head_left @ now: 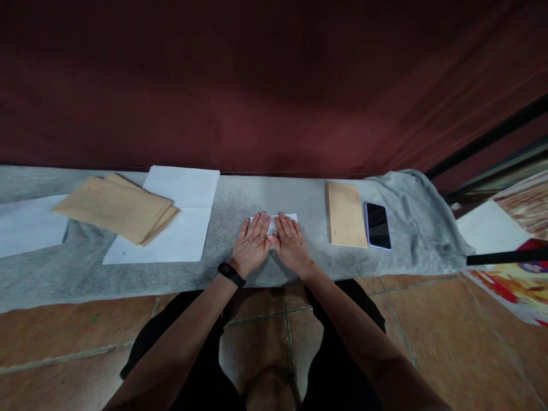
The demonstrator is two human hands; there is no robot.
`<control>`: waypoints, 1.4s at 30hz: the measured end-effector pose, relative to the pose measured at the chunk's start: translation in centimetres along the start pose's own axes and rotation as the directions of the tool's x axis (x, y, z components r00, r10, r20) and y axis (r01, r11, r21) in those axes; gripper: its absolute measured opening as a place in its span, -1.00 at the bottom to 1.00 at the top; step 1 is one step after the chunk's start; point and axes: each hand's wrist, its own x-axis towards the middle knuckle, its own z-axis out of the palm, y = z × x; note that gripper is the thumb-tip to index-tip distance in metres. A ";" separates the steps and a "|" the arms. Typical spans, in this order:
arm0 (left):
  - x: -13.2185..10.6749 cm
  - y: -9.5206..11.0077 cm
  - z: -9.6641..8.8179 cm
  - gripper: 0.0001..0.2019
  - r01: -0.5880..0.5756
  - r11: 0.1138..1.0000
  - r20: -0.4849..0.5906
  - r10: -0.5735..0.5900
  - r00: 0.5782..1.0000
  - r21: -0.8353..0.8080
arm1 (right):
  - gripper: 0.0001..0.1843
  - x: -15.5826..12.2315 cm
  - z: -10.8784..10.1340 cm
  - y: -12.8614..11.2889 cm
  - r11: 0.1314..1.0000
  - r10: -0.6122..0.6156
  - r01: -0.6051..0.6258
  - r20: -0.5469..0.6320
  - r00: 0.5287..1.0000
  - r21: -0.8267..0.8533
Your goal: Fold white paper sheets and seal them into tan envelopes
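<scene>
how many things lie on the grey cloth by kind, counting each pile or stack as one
White papers: 3
Brown envelopes: 2
Phone: 1
Total: 6

White paper, mottled grey cloth beneath it, tan envelopes at its left, lilac-edged black smartphone at its right

I count one left hand, one right hand, one wristband and, beneath, one white paper. Right of the hands: one phone, at least one envelope; left, at least two brown envelopes and two larger sheets.
</scene>
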 end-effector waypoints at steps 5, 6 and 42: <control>-0.2 -0.5 0.1 -0.40 0.037 0.999 -0.026 -0.037 0.999 0.006 | -0.28 -0.1 0.1 0.7 0.999 0.030 -0.031 -0.033 0.999 -0.030; -0.2 -0.6 0.1 -0.40 0.048 0.999 -0.034 -0.048 0.998 0.007 | -0.28 -0.2 0.0 0.8 0.999 0.036 -0.037 -0.038 0.999 -0.036; -0.5 -0.8 -1.7 -0.41 -0.060 0.996 -0.059 0.056 0.997 -0.069 | -0.40 -1.4 -2.8 5.1 0.994 0.109 -0.109 -0.021 0.994 -0.003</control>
